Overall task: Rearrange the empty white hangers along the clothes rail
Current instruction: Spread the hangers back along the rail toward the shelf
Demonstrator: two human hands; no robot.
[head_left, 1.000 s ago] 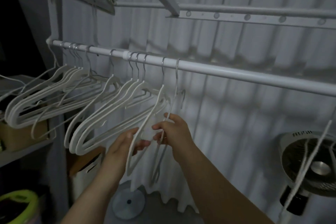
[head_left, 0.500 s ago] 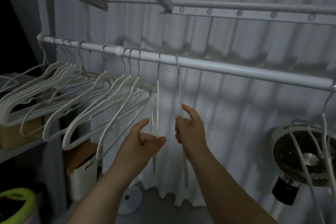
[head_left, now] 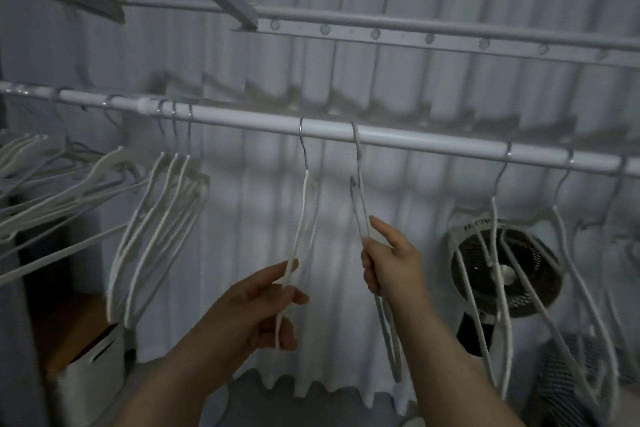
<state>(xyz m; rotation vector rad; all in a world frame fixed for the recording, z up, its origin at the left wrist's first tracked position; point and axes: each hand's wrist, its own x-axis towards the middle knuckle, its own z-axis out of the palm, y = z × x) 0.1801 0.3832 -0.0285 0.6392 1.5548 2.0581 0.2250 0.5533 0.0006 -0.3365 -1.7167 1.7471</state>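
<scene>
A hanger bunch [head_left: 152, 225] is hung left on the rail [head_left: 433, 142], a middle hanger [head_left: 304, 198] and neighbour [head_left: 360, 204] centrally, further hangers [head_left: 497, 253] right, before a fan [head_left: 540, 274]

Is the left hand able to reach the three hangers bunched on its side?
Probably yes, once it lets go: the left hand is gripping one hanger now, and the three bunched hangers hang close beside it on the rail with nothing between.
</scene>
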